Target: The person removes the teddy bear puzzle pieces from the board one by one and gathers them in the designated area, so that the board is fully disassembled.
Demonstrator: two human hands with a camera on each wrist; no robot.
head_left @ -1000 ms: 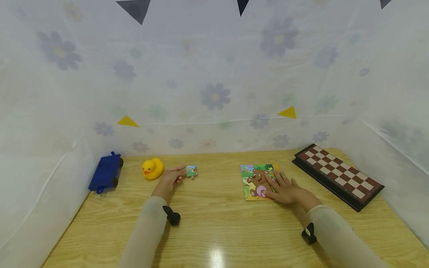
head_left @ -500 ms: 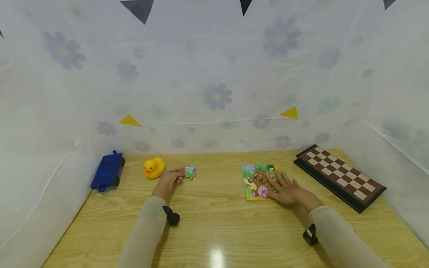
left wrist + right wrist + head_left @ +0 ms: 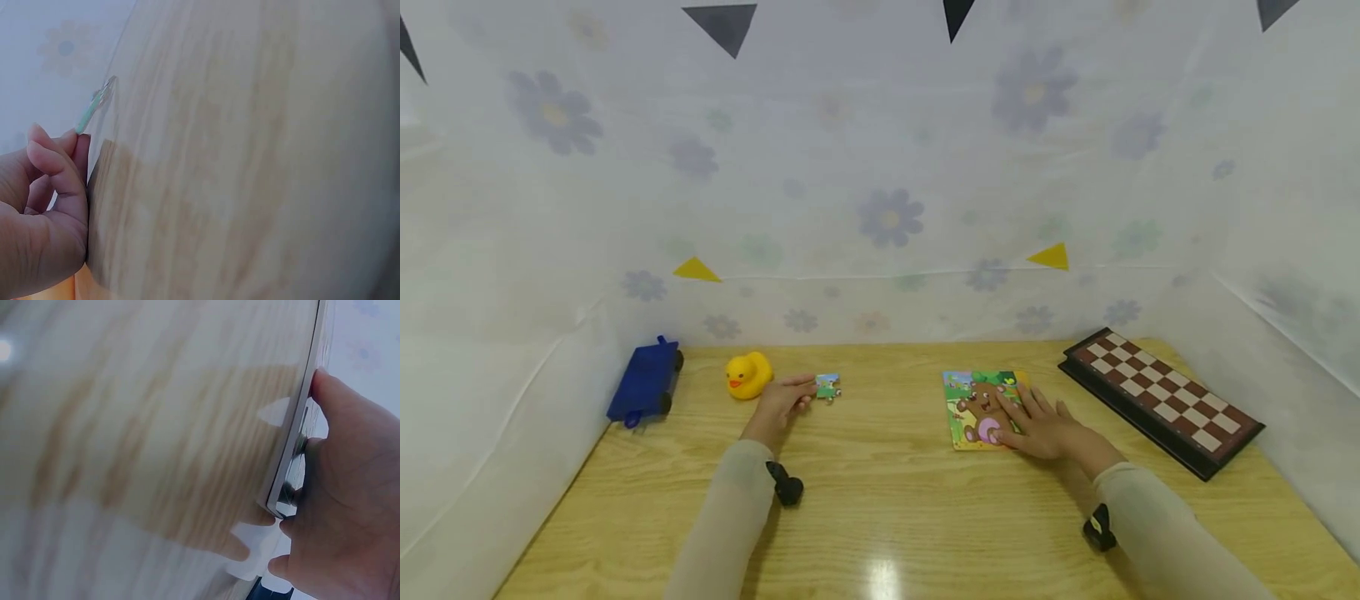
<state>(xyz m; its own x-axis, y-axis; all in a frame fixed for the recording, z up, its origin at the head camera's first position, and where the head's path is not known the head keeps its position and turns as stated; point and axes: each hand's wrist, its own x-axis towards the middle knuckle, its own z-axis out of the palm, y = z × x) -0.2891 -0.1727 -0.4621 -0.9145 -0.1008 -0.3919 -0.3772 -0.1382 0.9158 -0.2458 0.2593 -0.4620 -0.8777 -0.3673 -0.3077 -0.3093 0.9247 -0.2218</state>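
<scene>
My left hand [image 3: 782, 402] pinches a small jigsaw puzzle piece [image 3: 828, 387] by its left edge, close over the table, near the back. In the left wrist view the piece [image 3: 95, 107] sticks out past the fingertips, seen nearly edge-on. My right hand [image 3: 1047, 428] lies with spread, straight fingers on the right part of a square bear-picture puzzle [image 3: 968, 412]. Those fingers hide part of the bear. The right wrist view shows the puzzle's edge [image 3: 294, 453] from the side, thumb and fingers resting on its face.
A yellow rubber duck [image 3: 749, 375] sits just left of my left hand. Farther left lies a blue toy cart [image 3: 645, 382]. A folded chessboard case [image 3: 1161, 400] lies at an angle to the right of my right hand. White floral cloth walls [image 3: 880, 308] border the wooden table [image 3: 880, 508].
The head view shifts slightly, so everything drifts a little in the frame. Both hands, the puzzle piece and the bear puzzle keep nearly the same places on the table.
</scene>
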